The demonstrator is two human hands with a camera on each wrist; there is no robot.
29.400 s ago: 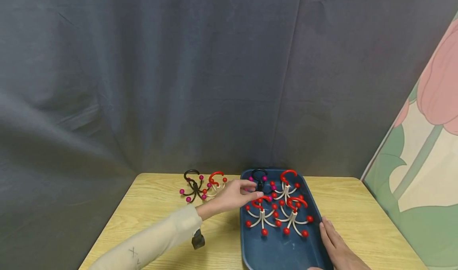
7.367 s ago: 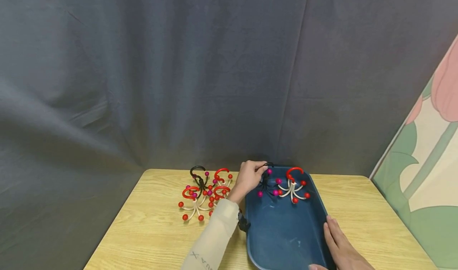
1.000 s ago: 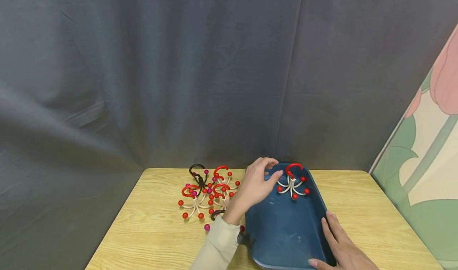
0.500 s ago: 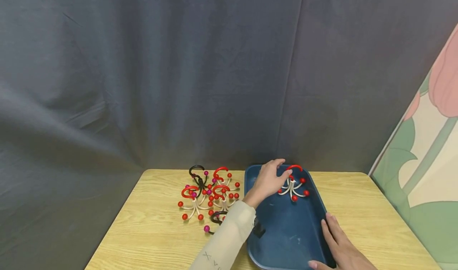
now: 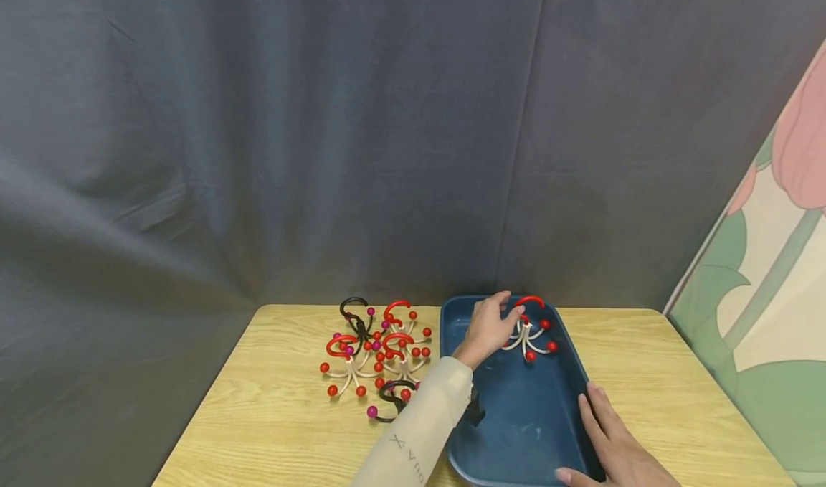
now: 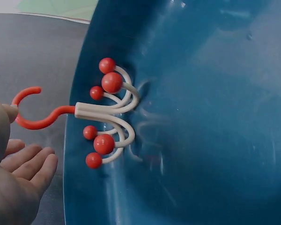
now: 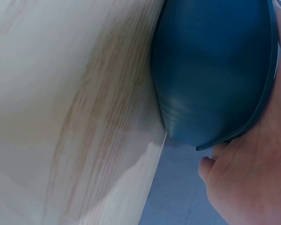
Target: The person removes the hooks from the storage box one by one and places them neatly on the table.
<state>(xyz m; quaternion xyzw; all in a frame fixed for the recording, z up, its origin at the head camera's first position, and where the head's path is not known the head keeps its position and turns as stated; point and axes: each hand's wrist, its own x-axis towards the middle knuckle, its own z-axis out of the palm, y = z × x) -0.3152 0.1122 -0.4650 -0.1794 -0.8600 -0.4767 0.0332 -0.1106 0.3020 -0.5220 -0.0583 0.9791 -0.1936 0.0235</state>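
A white multi-prong hanging hook (image 5: 527, 338) with red balls and a red top hook stands at the far end of the blue tray (image 5: 510, 440). My left hand (image 5: 487, 329) is beside its red top hook (image 6: 33, 124). In the left wrist view the thumb tip (image 6: 10, 111) is at the curve of that hook, and the other fingers (image 6: 35, 164) are loosely extended, apart from it. My right hand (image 5: 613, 440) rests along the tray's right side, straight fingers on the outer wall and thumb over the rim.
Left of the tray, several more multi-prong hooks are on the wooden table (image 5: 258, 415): white ones (image 5: 351, 372) with red balls and black ones (image 5: 361, 325) with magenta balls. My left sleeve partly covers one black hook (image 5: 393, 394). A grey curtain (image 5: 387, 150) hangs behind.
Over the earlier frames, several hooks went from tray to table, lastly a black one. In the last second, my left hand moved right to the white hook. My right hand stayed put.
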